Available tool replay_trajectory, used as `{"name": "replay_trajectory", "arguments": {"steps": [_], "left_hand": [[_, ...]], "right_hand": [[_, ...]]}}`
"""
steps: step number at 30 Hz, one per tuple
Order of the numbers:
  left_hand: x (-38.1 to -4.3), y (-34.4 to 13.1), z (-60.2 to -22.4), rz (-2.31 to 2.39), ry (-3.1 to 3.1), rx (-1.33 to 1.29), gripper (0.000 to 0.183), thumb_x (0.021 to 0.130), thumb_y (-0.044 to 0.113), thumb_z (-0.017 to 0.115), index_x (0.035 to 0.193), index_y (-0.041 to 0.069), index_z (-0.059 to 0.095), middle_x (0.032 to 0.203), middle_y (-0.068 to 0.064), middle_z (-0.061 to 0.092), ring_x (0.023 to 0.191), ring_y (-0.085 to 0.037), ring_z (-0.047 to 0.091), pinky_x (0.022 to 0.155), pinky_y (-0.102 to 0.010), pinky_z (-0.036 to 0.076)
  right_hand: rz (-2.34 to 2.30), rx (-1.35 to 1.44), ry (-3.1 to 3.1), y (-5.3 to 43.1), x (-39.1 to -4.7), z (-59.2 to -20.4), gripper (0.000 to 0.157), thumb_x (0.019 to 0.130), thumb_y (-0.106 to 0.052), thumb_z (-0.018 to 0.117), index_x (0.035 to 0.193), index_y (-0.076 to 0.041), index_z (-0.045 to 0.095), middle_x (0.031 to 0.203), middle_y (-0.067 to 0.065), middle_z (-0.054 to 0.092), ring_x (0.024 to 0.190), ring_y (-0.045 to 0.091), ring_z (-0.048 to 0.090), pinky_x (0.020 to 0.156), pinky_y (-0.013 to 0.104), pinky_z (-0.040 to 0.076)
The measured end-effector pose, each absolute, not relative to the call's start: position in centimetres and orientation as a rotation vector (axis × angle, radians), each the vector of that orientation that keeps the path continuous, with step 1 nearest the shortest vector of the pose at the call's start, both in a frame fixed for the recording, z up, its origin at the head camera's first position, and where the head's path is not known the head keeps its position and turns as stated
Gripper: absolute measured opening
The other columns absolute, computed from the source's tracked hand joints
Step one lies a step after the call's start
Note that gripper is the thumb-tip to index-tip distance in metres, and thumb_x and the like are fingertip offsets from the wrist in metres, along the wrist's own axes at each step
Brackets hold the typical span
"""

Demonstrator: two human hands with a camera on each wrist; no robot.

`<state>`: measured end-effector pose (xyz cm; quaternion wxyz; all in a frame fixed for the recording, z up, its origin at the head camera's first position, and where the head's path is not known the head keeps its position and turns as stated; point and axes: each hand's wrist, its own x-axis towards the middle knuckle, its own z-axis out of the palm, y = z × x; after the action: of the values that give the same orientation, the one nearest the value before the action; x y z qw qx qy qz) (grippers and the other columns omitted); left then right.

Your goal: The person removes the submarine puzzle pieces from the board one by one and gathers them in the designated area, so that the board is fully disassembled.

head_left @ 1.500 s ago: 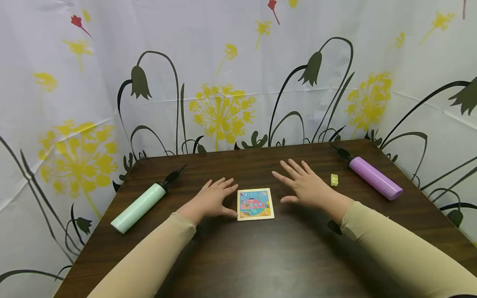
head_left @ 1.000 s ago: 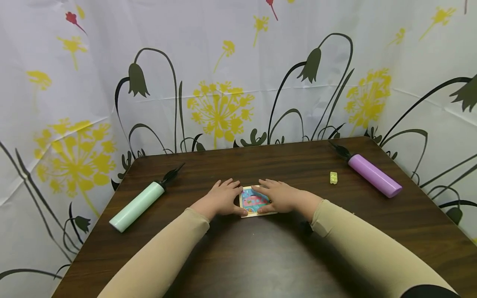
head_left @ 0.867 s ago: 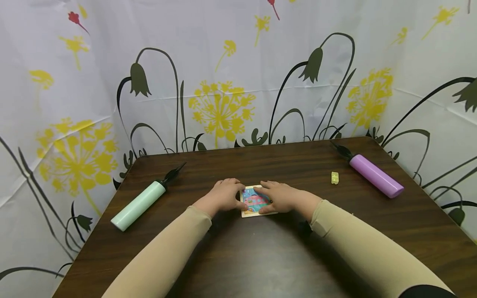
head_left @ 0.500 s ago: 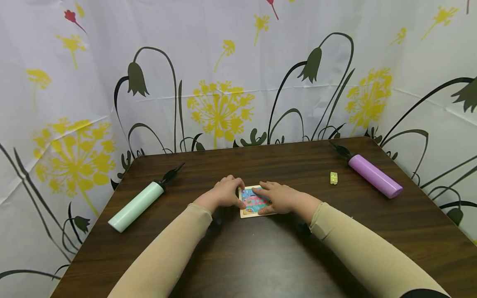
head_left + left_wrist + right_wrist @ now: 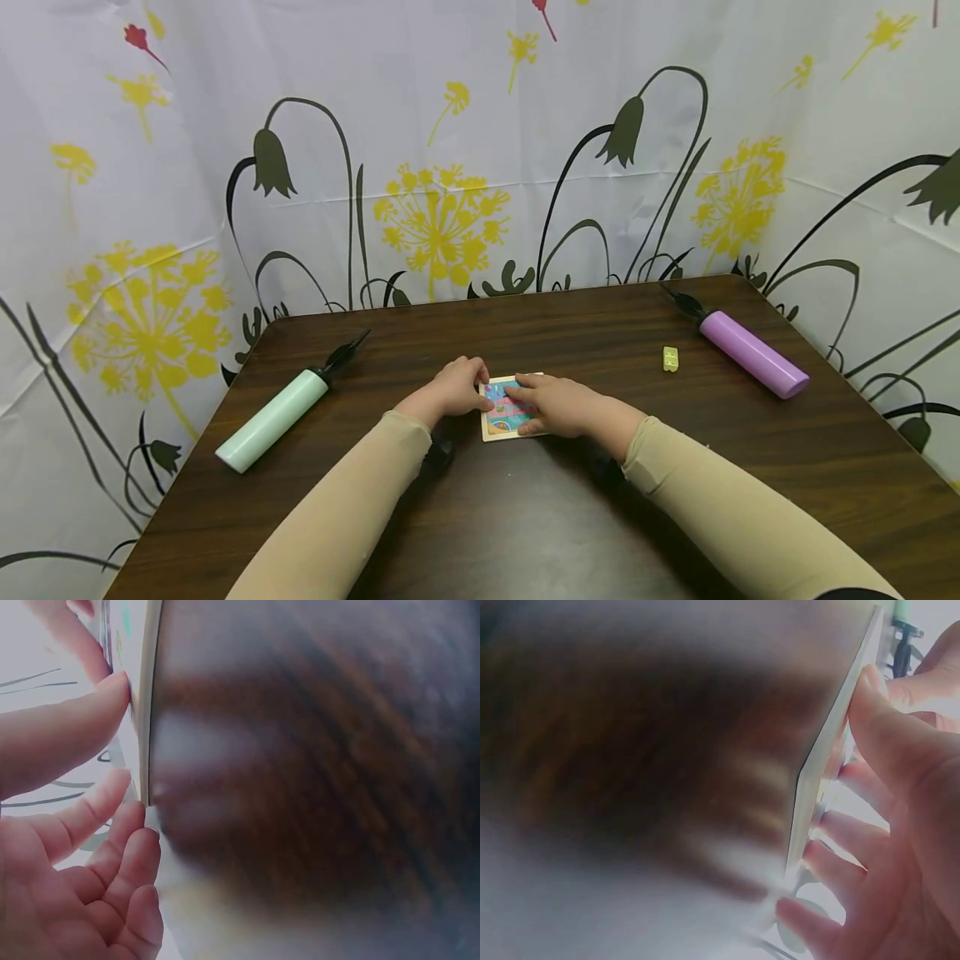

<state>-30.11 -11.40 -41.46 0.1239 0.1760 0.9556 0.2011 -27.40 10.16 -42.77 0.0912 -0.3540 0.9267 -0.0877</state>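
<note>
A small square wooden jigsaw puzzle [image 5: 501, 427], with a pink and blue picture in a pale frame, lies on the dark wooden table. At its left side is my left hand [image 5: 452, 389]; the thumb touches the face near the edge and the bent fingers meet the far-left corner. The left wrist view shows the thumb and index finger apart along the frame [image 5: 150, 697]. My right hand [image 5: 564, 406] rests over the puzzle's right half, fingers spread on the picture and hiding part of it. In the right wrist view, its thumb lies against the frame [image 5: 810, 791].
A mint-green hand pump [image 5: 273, 421] with a black nozzle lies at the left of the table [image 5: 495, 533]. A purple hand pump [image 5: 753, 354] lies at the right, near a small yellow block [image 5: 671, 359]. Behind the table hangs a flower-print curtain [image 5: 480, 100].
Both hands have come in from beside the puzzle and now touch it. The left fingers have bent down at its left edge; the right hand has slid slightly left across the picture.
</note>
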Motion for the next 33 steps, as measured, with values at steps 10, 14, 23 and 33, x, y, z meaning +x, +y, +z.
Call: {"name": "replay_trajectory", "arguments": {"steps": [10, 14, 23, 33], "left_hand": [[-30.5, -11.5, -41.7, 0.681, 2.77, 0.517, 0.04, 0.077, 0.019, 0.086, 0.102, 0.008, 0.057, 0.099, -0.006, 0.05, 0.088, -0.022, 0.049, 0.08, -0.037, 0.044], [-30.6, -11.4, -41.8, 0.729, 2.758, 0.504, 0.04, 0.075, 0.015, 0.087, 0.101, 0.006, 0.057, 0.098, -0.007, 0.049, 0.086, -0.022, 0.049, 0.078, -0.035, 0.043], [-30.9, -11.6, -41.8, 0.869, 2.717, 0.503, 0.026, 0.079, 0.003, 0.077, 0.092, 0.003, 0.055, 0.088, -0.008, 0.052, 0.079, -0.022, 0.051, 0.072, -0.033, 0.045], [-31.0, -12.3, -41.4, 1.225, 2.739, 0.278, 0.01, 0.087, 0.0, 0.07, 0.093, -0.001, 0.061, 0.077, -0.008, 0.06, 0.067, -0.019, 0.057, 0.06, -0.03, 0.046]], "right_hand": [[-0.327, -1.097, 2.722, 9.9, -27.1, -42.7, 0.064, 0.09, -0.041, 0.07, 0.149, -0.025, 0.047, 0.156, 0.012, 0.034, 0.141, 0.035, 0.032, 0.106, 0.049, 0.035], [-0.336, -1.136, 2.692, 9.9, -27.0, -42.5, 0.059, 0.092, -0.037, 0.069, 0.147, -0.031, 0.049, 0.156, 0.01, 0.034, 0.141, 0.039, 0.029, 0.107, 0.053, 0.033], [-0.375, -1.089, 2.574, 10.4, -26.8, -41.7, 0.067, 0.09, -0.035, 0.072, 0.15, -0.033, 0.043, 0.161, 0.01, 0.022, 0.144, 0.047, 0.014, 0.109, 0.058, 0.027], [-0.371, -1.066, 2.58, 10.4, -26.9, -42.0, 0.067, 0.089, -0.036, 0.073, 0.149, -0.035, 0.044, 0.161, 0.007, 0.022, 0.144, 0.046, 0.014, 0.11, 0.056, 0.025]]}}
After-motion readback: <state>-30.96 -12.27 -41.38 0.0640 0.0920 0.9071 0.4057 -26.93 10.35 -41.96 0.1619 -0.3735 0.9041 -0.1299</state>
